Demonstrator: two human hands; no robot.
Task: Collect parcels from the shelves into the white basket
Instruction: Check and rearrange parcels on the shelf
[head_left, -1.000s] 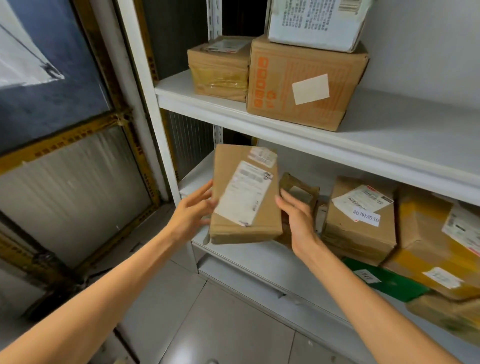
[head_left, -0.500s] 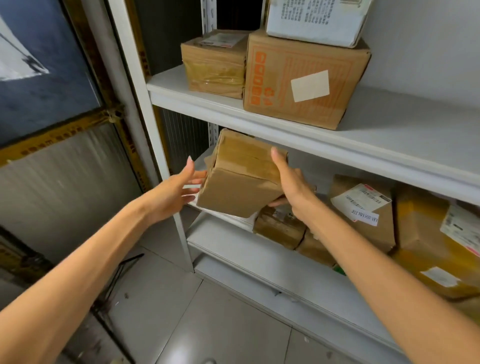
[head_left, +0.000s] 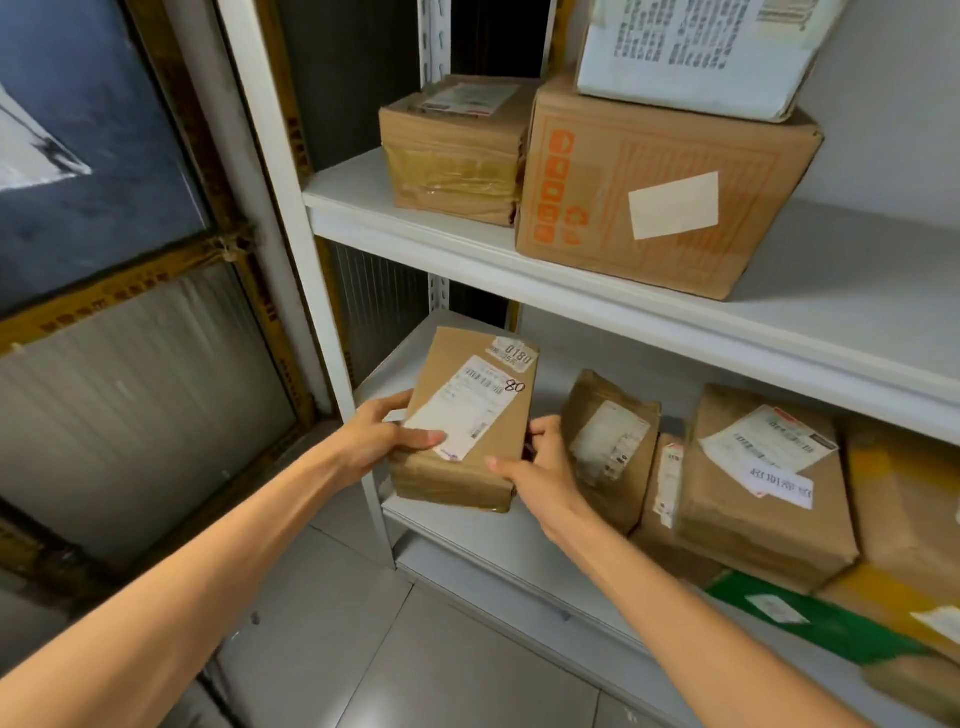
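I grasp the parcel (head_left: 470, 415) label-up to read it, left hand (head_left: 382, 439) curled round its 9 o'clock side, right hand (head_left: 540, 470) at 4 o'clock, over the lower shelf (head_left: 519, 553) front edge. Basket unseen.

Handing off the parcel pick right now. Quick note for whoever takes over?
The left hand grips the left side of the brown parcel marked 80, thumb on its label.
The right hand grips its lower right corner.
The parcel is at the left end of the lower shelf; unclear whether it rests there.
White basket is not in view, so nothing is confirmed collected.
Left to do: take this parcel to the basket, then the other lower-shelf parcels and the upper-shelf boxes.
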